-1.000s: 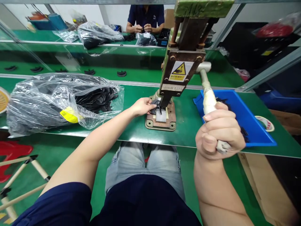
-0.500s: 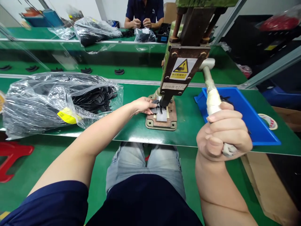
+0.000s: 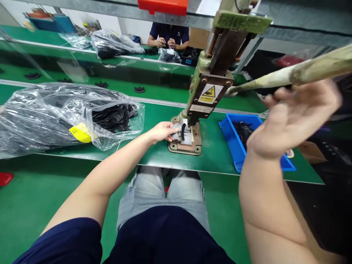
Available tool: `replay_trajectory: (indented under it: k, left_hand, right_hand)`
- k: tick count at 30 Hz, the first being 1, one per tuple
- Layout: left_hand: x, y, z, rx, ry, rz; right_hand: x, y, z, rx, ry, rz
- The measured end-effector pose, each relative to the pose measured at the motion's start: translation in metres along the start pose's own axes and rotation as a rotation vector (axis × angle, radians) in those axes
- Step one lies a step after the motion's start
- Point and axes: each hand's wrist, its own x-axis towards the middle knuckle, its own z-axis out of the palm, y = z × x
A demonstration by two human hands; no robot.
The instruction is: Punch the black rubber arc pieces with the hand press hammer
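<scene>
A hand press (image 3: 210, 88) with a yellow warning label stands on the green table (image 3: 220, 150). My left hand (image 3: 162, 131) reaches to the press base and pinches a small black curved part (image 3: 182, 131) lying on the metal die plate (image 3: 184, 146). My right hand (image 3: 297, 115) is raised at the right, blurred, its fingers spread loosely just under the taped press lever (image 3: 291, 75), which now points up and to the right. The palm touches or nearly touches the lever without wrapping it.
A large clear plastic bag (image 3: 63, 115) of black parts lies at the left. A blue tray (image 3: 242, 141) with black pieces sits right of the press. Beyond a conveyor with loose black parts (image 3: 139, 89), another person (image 3: 168, 36) works at a far bench.
The press lever has swung from low and toward me to raised. My right hand went up with it and opened its grip. The left hand stays at the die with the part.
</scene>
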Motion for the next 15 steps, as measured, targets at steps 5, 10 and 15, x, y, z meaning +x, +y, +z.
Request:
replay_trajectory:
  k: [5,10,15]
  left_hand:
    - [-0.048,0.004,-0.003,-0.003,-0.073,0.072]
    - [-0.079,0.006,0.008,0.002,-0.141,0.126]
    - [-0.091,-0.002,0.022,-0.012,-0.203,0.152]
  right_hand:
    - [-0.102,0.043,0.003,-0.109,-0.296,0.281]
    - [-0.171,0.038,0.036,-0.076,-0.513,0.412]
    - [-0.191,0.029,0.051,-0.114,-0.415,0.383]
